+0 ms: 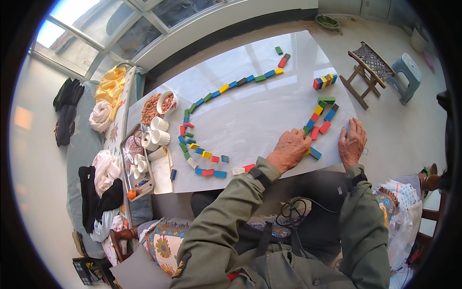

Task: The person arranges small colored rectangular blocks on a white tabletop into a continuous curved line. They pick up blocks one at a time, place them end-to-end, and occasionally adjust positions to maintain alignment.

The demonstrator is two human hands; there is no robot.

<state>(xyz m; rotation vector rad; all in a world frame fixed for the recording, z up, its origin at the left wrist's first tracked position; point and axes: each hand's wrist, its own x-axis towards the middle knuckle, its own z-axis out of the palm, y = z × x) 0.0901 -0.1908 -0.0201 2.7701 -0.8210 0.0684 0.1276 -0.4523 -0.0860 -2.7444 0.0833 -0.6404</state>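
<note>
My left hand (291,150) reaches over the right part of the grey tabletop, fingers curled down beside a green wooden block (306,130). Its fingertips are hidden, so whether they pinch a block cannot be seen. Just beyond stand blue (310,124), red (314,117) and yellow (318,110) blocks in a slanting line. A second line with a red block (325,126) and a blue block (330,115) runs alongside. Near my left wrist lies a blue block (315,153). My right hand (353,142) rests on the table's right edge, holding nothing.
A long curve of coloured blocks (223,88) sweeps across the table (249,119). More blocks stand in a packed row (325,82). At left are peanuts (150,108), a bowl (167,102), white cups (160,137), a metal tray (149,186) and a notebook (162,173).
</note>
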